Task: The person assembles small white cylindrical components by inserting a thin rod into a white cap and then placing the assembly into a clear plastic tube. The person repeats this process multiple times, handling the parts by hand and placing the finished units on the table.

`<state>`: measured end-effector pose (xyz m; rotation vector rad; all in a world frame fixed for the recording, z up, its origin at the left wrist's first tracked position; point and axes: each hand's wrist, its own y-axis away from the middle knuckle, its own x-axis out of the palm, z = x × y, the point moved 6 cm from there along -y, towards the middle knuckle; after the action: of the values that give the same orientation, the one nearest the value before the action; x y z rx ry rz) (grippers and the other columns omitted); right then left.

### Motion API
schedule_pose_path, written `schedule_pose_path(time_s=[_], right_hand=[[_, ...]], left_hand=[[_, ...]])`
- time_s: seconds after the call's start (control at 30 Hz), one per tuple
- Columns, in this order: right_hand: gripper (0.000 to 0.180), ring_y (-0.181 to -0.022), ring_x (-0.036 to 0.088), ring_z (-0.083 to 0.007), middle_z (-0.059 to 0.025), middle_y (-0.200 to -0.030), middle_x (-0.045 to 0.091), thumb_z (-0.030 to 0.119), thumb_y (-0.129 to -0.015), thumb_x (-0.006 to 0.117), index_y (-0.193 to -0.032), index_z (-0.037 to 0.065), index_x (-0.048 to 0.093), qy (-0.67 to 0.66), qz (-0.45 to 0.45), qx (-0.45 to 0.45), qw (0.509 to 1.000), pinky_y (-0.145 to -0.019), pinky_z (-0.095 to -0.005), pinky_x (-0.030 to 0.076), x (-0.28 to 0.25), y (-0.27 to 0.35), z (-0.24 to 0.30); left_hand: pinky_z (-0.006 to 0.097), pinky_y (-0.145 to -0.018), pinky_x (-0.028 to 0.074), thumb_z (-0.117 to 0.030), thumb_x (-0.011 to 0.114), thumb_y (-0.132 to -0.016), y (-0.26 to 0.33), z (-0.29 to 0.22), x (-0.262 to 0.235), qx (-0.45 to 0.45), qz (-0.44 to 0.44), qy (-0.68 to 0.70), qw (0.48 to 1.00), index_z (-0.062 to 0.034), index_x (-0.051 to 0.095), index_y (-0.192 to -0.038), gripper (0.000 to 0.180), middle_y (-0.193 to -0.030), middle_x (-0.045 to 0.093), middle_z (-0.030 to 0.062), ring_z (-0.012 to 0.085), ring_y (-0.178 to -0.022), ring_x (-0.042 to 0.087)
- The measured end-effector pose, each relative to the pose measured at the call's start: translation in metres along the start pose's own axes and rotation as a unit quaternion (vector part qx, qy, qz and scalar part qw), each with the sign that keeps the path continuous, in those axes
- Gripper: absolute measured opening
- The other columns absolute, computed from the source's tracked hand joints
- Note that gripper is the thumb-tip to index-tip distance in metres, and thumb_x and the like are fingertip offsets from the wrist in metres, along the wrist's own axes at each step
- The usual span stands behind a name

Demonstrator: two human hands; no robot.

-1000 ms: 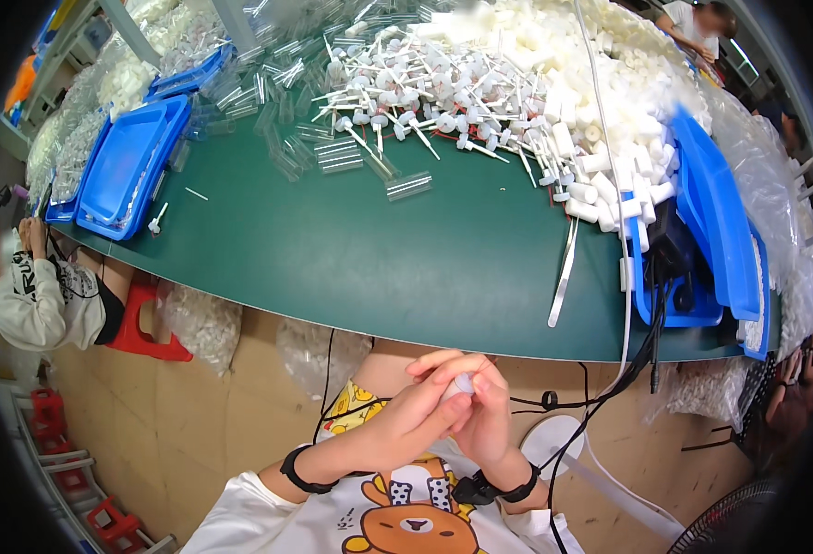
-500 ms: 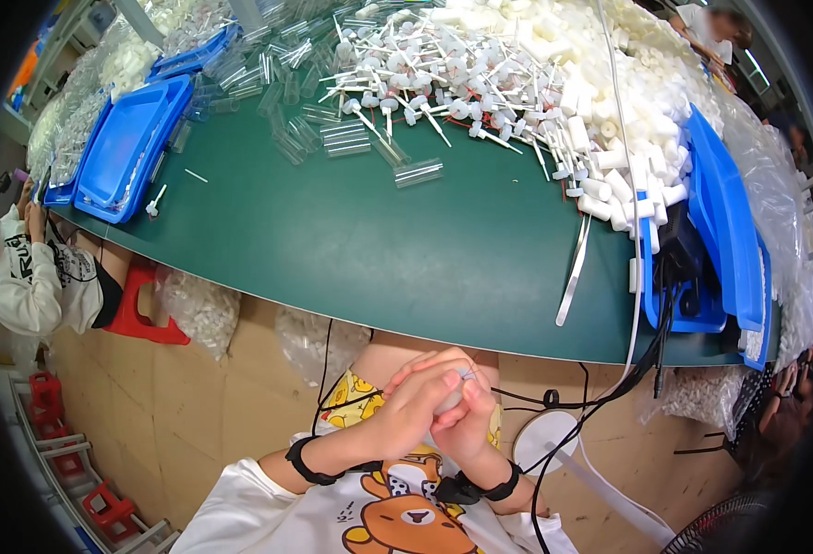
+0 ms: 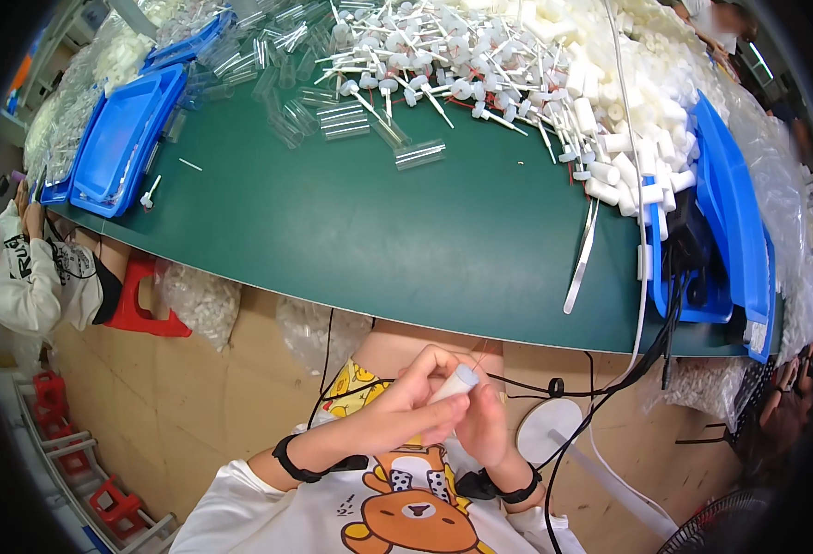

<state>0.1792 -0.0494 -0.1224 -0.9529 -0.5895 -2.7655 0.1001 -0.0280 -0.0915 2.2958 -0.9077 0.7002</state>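
Note:
Over my lap, in front of the table edge, my left hand (image 3: 418, 399) is closed around a white plastic cylinder (image 3: 453, 382). A pale translucent cap sits on its upper end, tilted up toward the right. Thin reddish wires seem to stick out near that cap. Close beside the cylinder is my right hand (image 3: 486, 428), its visible fingers stretched out and apart from a grip; whether they brush the cylinder I cannot tell. Further off on the green table (image 3: 370, 249) lie white stems with translucent caps (image 3: 462, 65) in a heap, and white cylinders (image 3: 624, 171) piled to their right.
Clear tubes (image 3: 344, 120) lie at the table's far middle. Metal tweezers (image 3: 582, 258) rest at the right, near blue trays (image 3: 734, 222) and black cables (image 3: 670, 314). More blue trays (image 3: 120, 138) stand at the left, near another person (image 3: 42, 258). A white round base (image 3: 547, 432) is on the floor.
My hands have come apart from being clasped around the cylinder. The right hand has loosened and opened, and the cylinder with its cap now shows in my left hand.

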Motion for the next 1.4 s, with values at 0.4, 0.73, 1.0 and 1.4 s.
schedule_pose_path(time_s=[0.4, 0.73, 1.0, 1.4], right_hand=[[0.045, -0.085, 0.047, -0.0037, -0.0042, -0.112, 0.047, 0.02, -0.091, 0.051, -0.128, 0.004, 0.03, -0.072, -0.045, 0.062, 0.995, -0.064, -0.0154, 0.038, -0.002, -0.001, -0.035], [0.043, -0.106, 0.053, -0.0184, -0.012, -0.115, 0.051, 0.004, -0.084, 0.058, -0.121, -0.002, 0.038, -0.064, -0.086, -0.02, 0.994, -0.089, -0.0303, 0.043, 0.002, -0.016, -0.016], [0.036, -0.092, 0.061, -0.0222, -0.0128, -0.104, 0.058, -0.002, -0.079, 0.06, -0.113, -0.005, 0.048, -0.062, -0.133, 0.019, 0.989, -0.082, -0.032, 0.049, -0.005, -0.023, -0.004], [0.029, -0.083, 0.059, -0.0123, -0.0078, -0.096, 0.06, -0.006, -0.073, 0.061, -0.101, -0.005, 0.055, 0.036, -0.093, 0.065, 0.993, -0.076, -0.0261, 0.049, -0.022, -0.032, 0.022]], left_hand=[[0.028, -0.076, 0.041, -0.021, 0.036, -0.097, 0.001, 0.033, -0.028, -0.031, -0.124, 0.098, 0.987, -0.0074, 0.041, -0.114, 0.023, -0.096, 0.047, 0.0034, 0.0119, -0.087, 0.048], [0.026, -0.067, 0.038, -0.031, 0.035, -0.097, -0.016, 0.027, -0.028, 0.019, -0.086, 0.103, 0.991, -0.0066, 0.041, -0.096, 0.025, -0.082, 0.043, 0.0023, 0.011, -0.075, 0.042], [0.022, -0.064, 0.034, -0.03, 0.035, -0.097, -0.028, 0.027, -0.018, 0.124, -0.146, -0.009, 0.981, -0.006, 0.039, -0.092, 0.025, -0.077, 0.04, 0.0006, 0.0093, -0.071, 0.038], [0.023, -0.072, 0.036, -0.019, 0.035, -0.096, -0.044, 0.039, -0.002, 0.228, -0.253, 0.099, 0.935, -0.0059, 0.039, -0.092, 0.014, -0.082, 0.041, 0.0, 0.0087, -0.077, 0.04]])
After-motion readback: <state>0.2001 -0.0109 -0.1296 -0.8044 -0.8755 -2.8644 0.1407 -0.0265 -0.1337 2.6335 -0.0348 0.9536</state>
